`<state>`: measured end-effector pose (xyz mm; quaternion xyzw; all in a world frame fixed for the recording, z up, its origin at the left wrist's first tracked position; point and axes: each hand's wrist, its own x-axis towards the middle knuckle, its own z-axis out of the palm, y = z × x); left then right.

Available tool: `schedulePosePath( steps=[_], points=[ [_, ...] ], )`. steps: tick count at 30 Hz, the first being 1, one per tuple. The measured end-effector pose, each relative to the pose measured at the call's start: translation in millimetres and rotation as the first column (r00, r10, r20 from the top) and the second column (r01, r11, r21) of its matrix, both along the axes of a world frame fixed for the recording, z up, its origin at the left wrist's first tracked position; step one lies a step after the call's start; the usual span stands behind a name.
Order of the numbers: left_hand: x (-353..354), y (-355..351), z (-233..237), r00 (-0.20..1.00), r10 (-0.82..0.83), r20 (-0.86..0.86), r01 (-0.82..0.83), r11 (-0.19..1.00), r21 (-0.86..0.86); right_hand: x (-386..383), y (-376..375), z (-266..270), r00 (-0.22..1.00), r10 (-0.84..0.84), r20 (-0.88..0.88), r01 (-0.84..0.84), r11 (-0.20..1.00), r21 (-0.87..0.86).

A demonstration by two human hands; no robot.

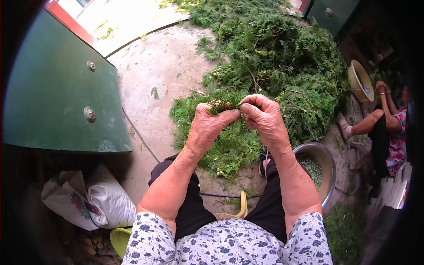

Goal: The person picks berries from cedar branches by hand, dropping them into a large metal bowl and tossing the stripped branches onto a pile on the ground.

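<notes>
A green cypress sprig [217,105] is held in my left hand [208,124], with the thumb and fingers closed on it. My right hand [266,115] meets it in front of me, its thumb and forefinger pinched together at the sprig's right end. What lies between those fingertips is too small to make out. Below and beyond both hands spreads a big heap of cut cypress branches [282,57], with small pale green cones among the leaves. Near my right forearm stands a metal basin [329,172] holding many small green cones [312,170].
A green metal door panel [57,88] stands at left, with a white sack [110,198] and a lime-green container [119,240] below it. A dark cable [139,134] crosses the concrete floor [159,66]. At right another person [388,123] sits by a beige basin [360,81].
</notes>
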<state>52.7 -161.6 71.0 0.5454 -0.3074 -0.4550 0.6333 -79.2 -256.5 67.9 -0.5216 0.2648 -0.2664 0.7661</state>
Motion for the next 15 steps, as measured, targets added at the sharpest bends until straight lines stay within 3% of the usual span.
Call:
schedulePosePath(
  steps=[6, 8, 9, 12, 13, 14, 15],
  points=[
    [4, 3, 2, 0.997, -0.03, 0.069, 0.029, 0.999, 0.018, 2, 6, 3, 1.0, 0.001, -0.007, -0.002, 0.998, -0.055],
    [7, 5, -2, 0.865, -0.049, 0.5, 0.127, 0.984, -0.123, 1, 5, 2, 1.0, 0.01, -0.005, -0.01, 0.999, 0.05],
    [6, 5, -2, 0.865, -0.05, 0.5, 0.128, 0.984, -0.122, 1, 3, 0, 1.0, 0.019, -0.002, -0.018, 0.988, 0.154],
    [2, 3, 5, 0.922, -0.069, 0.381, 0.091, 0.995, -0.04, 2, 0, -7, 0.989, 0.024, 0.145, -0.057, 0.971, 0.232],
    [1, 0, 3, 0.997, 0.042, 0.067, -0.04, 0.999, -0.029, 0, -2, -7, 0.981, 0.007, 0.195, -0.06, 0.961, 0.27],
    [1, -3, 2, 0.955, 0.161, -0.25, -0.161, 0.987, 0.021, 0, -4, -5, 0.981, 0.008, 0.195, -0.062, 0.961, 0.269],
    [2, -4, 0, 0.949, 0.182, -0.258, -0.182, 0.983, 0.025, -1, -5, -1, 0.979, -0.053, 0.197, -0.016, 0.944, 0.33]
  ],
)
